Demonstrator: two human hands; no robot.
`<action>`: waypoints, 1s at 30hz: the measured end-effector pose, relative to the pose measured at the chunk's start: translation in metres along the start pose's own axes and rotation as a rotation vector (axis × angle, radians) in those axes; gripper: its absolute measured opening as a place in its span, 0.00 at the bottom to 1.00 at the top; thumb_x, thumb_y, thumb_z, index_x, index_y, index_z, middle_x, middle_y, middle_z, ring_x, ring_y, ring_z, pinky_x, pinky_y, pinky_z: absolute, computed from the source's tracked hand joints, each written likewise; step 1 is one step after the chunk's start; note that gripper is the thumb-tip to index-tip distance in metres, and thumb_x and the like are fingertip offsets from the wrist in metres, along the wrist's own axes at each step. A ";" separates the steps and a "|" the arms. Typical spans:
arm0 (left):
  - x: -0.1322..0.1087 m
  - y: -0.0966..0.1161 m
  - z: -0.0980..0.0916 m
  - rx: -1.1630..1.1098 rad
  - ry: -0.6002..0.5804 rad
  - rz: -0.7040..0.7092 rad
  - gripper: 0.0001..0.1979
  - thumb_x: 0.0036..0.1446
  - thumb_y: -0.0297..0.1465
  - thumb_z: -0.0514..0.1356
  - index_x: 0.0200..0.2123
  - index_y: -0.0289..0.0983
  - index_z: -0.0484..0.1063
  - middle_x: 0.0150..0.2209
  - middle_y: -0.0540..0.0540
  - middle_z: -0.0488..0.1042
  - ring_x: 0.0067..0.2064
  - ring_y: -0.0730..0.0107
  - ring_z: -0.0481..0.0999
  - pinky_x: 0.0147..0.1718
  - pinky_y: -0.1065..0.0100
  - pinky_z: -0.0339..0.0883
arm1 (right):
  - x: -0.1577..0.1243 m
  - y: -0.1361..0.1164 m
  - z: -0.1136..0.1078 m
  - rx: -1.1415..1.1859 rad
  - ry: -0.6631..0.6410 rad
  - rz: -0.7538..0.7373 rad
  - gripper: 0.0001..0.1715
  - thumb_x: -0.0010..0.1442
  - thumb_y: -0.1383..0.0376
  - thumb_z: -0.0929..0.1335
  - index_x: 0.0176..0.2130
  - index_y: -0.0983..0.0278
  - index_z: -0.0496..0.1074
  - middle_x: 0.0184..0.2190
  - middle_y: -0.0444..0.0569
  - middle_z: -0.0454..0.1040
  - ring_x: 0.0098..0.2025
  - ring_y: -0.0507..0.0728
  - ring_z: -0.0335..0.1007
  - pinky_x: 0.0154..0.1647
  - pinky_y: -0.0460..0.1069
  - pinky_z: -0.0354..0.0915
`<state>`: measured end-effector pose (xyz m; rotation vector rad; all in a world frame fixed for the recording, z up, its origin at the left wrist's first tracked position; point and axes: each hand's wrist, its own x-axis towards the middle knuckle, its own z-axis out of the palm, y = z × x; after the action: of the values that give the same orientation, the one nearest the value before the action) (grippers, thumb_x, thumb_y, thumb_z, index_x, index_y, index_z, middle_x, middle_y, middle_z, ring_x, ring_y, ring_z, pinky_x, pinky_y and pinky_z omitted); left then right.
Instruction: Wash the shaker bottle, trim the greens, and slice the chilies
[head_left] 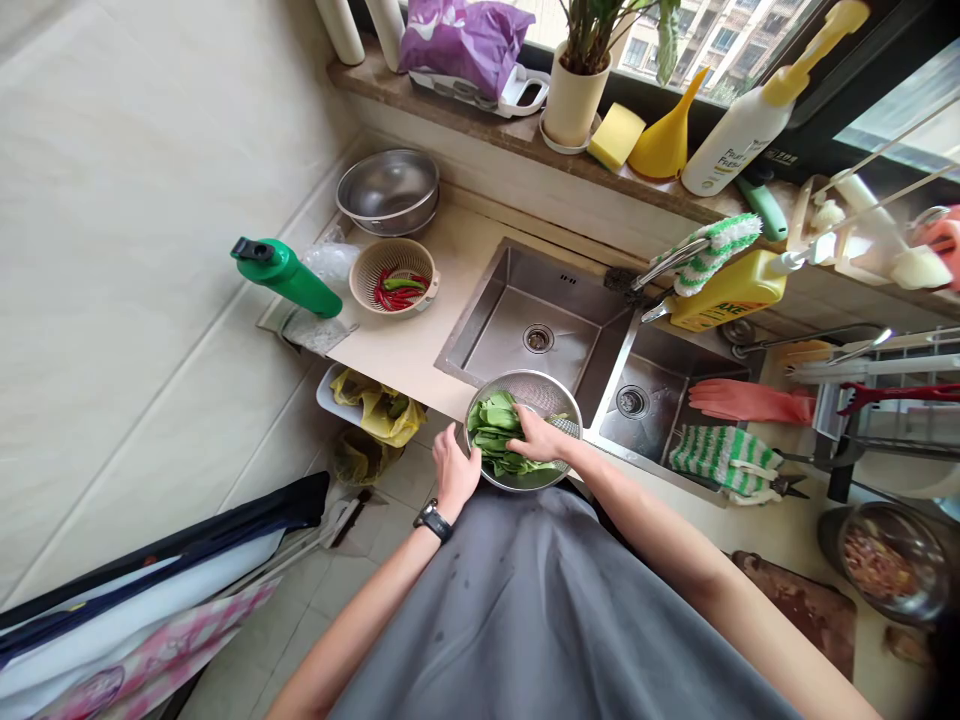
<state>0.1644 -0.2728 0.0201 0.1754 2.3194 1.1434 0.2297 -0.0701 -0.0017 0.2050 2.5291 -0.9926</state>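
A round metal colander [566, 400] with green leafy vegetables [491, 430] inside is held against my grey apron, at the front edge of the counter. My left hand [455, 470], with a black watch on its wrist, grips the colander's left rim. Inside the bowl, my right hand [536, 437] has its thumb and fingers around some of the leaves. The leaves are heaped on the left side, and part of the perforated wall shows on the right. My fingertips are partly hidden among the greens.
Behind the colander lies a double sink [517, 300]. A basket [367, 270] of red and green chillies, metal bowls [390, 190] and a green bottle [289, 280] stand at left. Pink gloves [750, 400] and a striped cloth [724, 460] lie at right. A bin [382, 405] hangs below the counter.
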 end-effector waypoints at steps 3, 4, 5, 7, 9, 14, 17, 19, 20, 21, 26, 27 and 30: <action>0.000 0.028 0.008 0.264 -0.120 0.515 0.26 0.59 0.26 0.59 0.62 0.39 0.67 0.66 0.33 0.65 0.68 0.45 0.61 0.68 0.45 0.52 | 0.002 0.008 -0.004 -0.047 0.035 -0.068 0.38 0.60 0.58 0.69 0.64 0.73 0.64 0.60 0.67 0.68 0.62 0.70 0.63 0.63 0.63 0.59; 0.002 0.036 0.013 0.321 -0.243 0.614 0.27 0.60 0.26 0.58 0.63 0.41 0.67 0.67 0.36 0.64 0.69 0.46 0.61 0.68 0.46 0.51 | 0.002 0.011 -0.005 -0.079 0.014 -0.107 0.36 0.57 0.60 0.70 0.61 0.72 0.67 0.59 0.66 0.69 0.62 0.70 0.63 0.63 0.64 0.59; 0.005 0.041 0.019 0.361 -0.332 0.661 0.28 0.61 0.27 0.57 0.64 0.41 0.66 0.68 0.37 0.64 0.68 0.47 0.62 0.68 0.46 0.50 | 0.001 0.015 -0.007 -0.094 -0.011 -0.142 0.35 0.54 0.63 0.71 0.59 0.72 0.69 0.59 0.65 0.70 0.61 0.70 0.63 0.64 0.63 0.59; 0.012 0.044 0.030 0.410 -0.396 0.653 0.28 0.61 0.29 0.58 0.66 0.40 0.65 0.68 0.36 0.64 0.68 0.46 0.63 0.68 0.46 0.49 | 0.001 0.023 -0.013 -0.076 -0.022 -0.136 0.33 0.53 0.69 0.70 0.58 0.71 0.71 0.58 0.63 0.71 0.60 0.67 0.66 0.63 0.59 0.61; 0.019 0.038 0.037 0.443 -0.389 0.617 0.27 0.62 0.33 0.59 0.64 0.38 0.67 0.67 0.33 0.65 0.67 0.44 0.63 0.67 0.45 0.48 | 0.004 0.031 -0.020 -0.063 0.072 0.006 0.30 0.56 0.73 0.66 0.58 0.69 0.72 0.56 0.61 0.73 0.56 0.63 0.70 0.60 0.55 0.64; 0.027 0.023 0.044 0.453 -0.384 0.622 0.22 0.63 0.35 0.60 0.59 0.36 0.71 0.66 0.30 0.65 0.67 0.42 0.63 0.67 0.44 0.46 | 0.023 0.032 -0.021 -0.232 0.180 0.304 0.20 0.67 0.72 0.59 0.50 0.66 0.76 0.46 0.59 0.78 0.46 0.61 0.76 0.48 0.53 0.69; 0.028 0.022 0.048 0.456 -0.379 0.625 0.21 0.64 0.35 0.59 0.58 0.34 0.71 0.64 0.27 0.66 0.66 0.40 0.63 0.66 0.43 0.47 | 0.035 0.025 -0.016 -0.252 0.162 0.309 0.18 0.68 0.71 0.60 0.46 0.67 0.78 0.44 0.63 0.78 0.44 0.64 0.77 0.45 0.55 0.69; 0.028 0.022 0.050 0.495 -0.377 0.637 0.20 0.64 0.34 0.58 0.57 0.34 0.71 0.64 0.27 0.67 0.66 0.40 0.64 0.66 0.43 0.49 | 0.041 0.021 -0.016 -0.255 0.160 0.306 0.19 0.67 0.72 0.60 0.45 0.67 0.78 0.43 0.64 0.78 0.43 0.65 0.77 0.45 0.56 0.69; 0.028 0.023 0.051 0.514 -0.374 0.641 0.20 0.64 0.35 0.58 0.57 0.34 0.71 0.63 0.27 0.67 0.65 0.40 0.64 0.65 0.43 0.50 | 0.043 0.020 -0.017 -0.254 0.158 0.304 0.19 0.66 0.73 0.60 0.43 0.67 0.79 0.42 0.64 0.79 0.43 0.66 0.78 0.45 0.56 0.69; 0.029 0.023 0.052 0.526 -0.371 0.642 0.19 0.64 0.35 0.58 0.56 0.34 0.71 0.63 0.27 0.68 0.65 0.40 0.64 0.65 0.43 0.51 | 0.044 0.019 -0.019 -0.252 0.156 0.302 0.19 0.65 0.74 0.60 0.42 0.67 0.79 0.41 0.64 0.79 0.43 0.66 0.78 0.45 0.56 0.69; 0.032 0.029 0.051 0.487 -0.345 0.635 0.18 0.65 0.33 0.57 0.55 0.33 0.72 0.61 0.28 0.69 0.62 0.40 0.68 0.63 0.42 0.56 | 0.036 0.016 -0.037 -0.212 0.209 0.295 0.12 0.61 0.72 0.64 0.35 0.68 0.78 0.35 0.60 0.80 0.39 0.63 0.76 0.43 0.55 0.68; 0.032 0.032 0.050 0.458 -0.317 0.633 0.18 0.66 0.32 0.56 0.57 0.33 0.71 0.61 0.29 0.69 0.62 0.42 0.69 0.62 0.44 0.58 | 0.030 0.015 -0.040 -0.129 0.253 0.278 0.11 0.61 0.70 0.65 0.35 0.67 0.78 0.34 0.57 0.79 0.37 0.61 0.75 0.42 0.54 0.68; 0.031 0.041 0.042 0.288 -0.201 0.631 0.18 0.68 0.30 0.53 0.59 0.37 0.70 0.58 0.35 0.71 0.59 0.52 0.71 0.60 0.51 0.65 | 0.009 0.007 -0.041 0.444 0.298 0.202 0.12 0.61 0.58 0.68 0.35 0.64 0.77 0.28 0.48 0.77 0.32 0.56 0.71 0.38 0.50 0.69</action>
<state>0.1558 -0.2068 0.0181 1.1389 2.2905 0.9881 0.2104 -0.0369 0.0173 0.7720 2.4349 -1.5191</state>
